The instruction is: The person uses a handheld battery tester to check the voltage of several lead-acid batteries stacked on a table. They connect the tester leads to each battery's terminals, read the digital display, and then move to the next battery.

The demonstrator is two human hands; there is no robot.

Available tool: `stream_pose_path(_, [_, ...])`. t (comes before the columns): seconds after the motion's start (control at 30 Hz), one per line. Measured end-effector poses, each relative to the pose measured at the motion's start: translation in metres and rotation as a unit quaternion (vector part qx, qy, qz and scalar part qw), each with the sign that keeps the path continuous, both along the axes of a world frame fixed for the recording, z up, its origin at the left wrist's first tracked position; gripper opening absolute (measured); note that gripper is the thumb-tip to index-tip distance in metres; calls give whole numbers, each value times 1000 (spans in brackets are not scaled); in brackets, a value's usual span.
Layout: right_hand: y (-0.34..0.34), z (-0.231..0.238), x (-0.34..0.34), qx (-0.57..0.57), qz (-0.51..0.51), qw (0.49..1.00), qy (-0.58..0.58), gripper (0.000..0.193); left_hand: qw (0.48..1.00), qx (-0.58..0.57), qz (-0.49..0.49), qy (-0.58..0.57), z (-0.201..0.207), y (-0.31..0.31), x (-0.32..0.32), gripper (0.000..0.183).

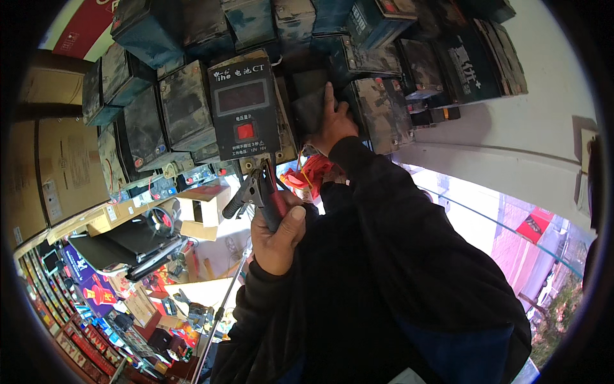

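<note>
My left hand (pixel 278 240) is closed around a spring clamp (pixel 272 205) with red and black grips. The clamp's metal jaws reach up to the bottom edge of a black battery tester (pixel 243 109), which has a dark display window and a red switch. To the tester's right, my right hand (pixel 336 125) is at a dark, block-shaped battery (pixel 309 105). Its index finger stretches along the battery's right edge and the thumb lies low near its corner; shadow hides part of this grip. Dusty batteries (pixel 185 105) (pixel 384 115) stand close on both sides.
More batteries (pixel 249 25) are stacked along the top. Brown cartons (pixel 73 169) stand at the left, and an open carton (pixel 203 211) lies below the batteries. A red plastic bag (pixel 313 171) hangs beneath my right wrist. A glass edge (pixel 473 208) runs along the right.
</note>
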State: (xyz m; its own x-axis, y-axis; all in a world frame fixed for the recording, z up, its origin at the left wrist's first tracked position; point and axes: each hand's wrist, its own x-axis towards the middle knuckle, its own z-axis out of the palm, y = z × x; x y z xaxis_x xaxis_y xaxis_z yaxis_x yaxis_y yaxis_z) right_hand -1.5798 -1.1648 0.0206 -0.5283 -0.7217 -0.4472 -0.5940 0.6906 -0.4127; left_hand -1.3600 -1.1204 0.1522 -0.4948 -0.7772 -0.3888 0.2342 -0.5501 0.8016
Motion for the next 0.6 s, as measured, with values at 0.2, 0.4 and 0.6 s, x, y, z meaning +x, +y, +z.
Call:
stream_pose_path(0.2, [32, 4, 15, 11, 13, 1000, -9, 139, 1000, 3, -15, -17, 3, -1, 6, 20])
stream_pose_path(0.4, [56, 1, 20, 23, 21, 999, -30, 135, 999, 0, -35, -15, -3, -4, 11, 20])
stream_pose_path(0.6, [104, 24, 15, -55, -46, 985, -158, 123, 999, 6, -32, 36, -3, -14, 6, 20])
